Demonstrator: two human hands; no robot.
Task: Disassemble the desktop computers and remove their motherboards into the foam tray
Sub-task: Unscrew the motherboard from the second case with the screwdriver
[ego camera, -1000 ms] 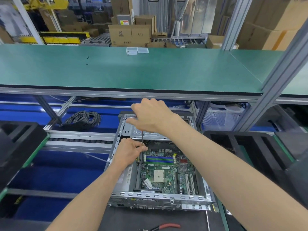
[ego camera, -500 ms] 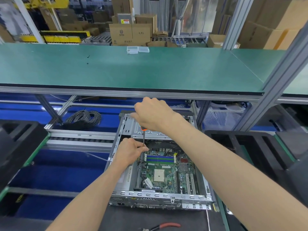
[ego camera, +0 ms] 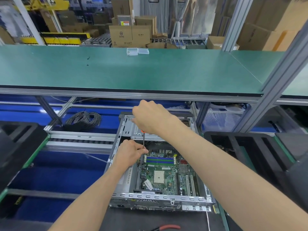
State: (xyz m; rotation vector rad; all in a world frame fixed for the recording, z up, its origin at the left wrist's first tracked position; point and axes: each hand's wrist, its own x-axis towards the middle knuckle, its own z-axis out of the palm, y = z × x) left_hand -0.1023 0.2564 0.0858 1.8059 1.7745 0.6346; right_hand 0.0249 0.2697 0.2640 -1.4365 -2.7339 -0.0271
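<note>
Unscrewing: right hand (ego camera: 150, 118) grips the screwdriver (ego camera: 143, 139) upright at the motherboard (ego camera: 164, 172)'s far-left corner; left hand (ego camera: 130, 153) pinches its shaft. Next, probably lift the screw out.

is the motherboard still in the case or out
In. The motherboard lies flat inside the open case, and the right hand holds a screwdriver down at its far corner.

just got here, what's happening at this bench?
A person is working on an open desktop case with its motherboard still inside. The right hand grips a screwdriver by its handle, shaft pointing down at the board's far left corner. The left hand pinches the shaft near the tip. Red-handled pliers lie in front of the case.
</note>
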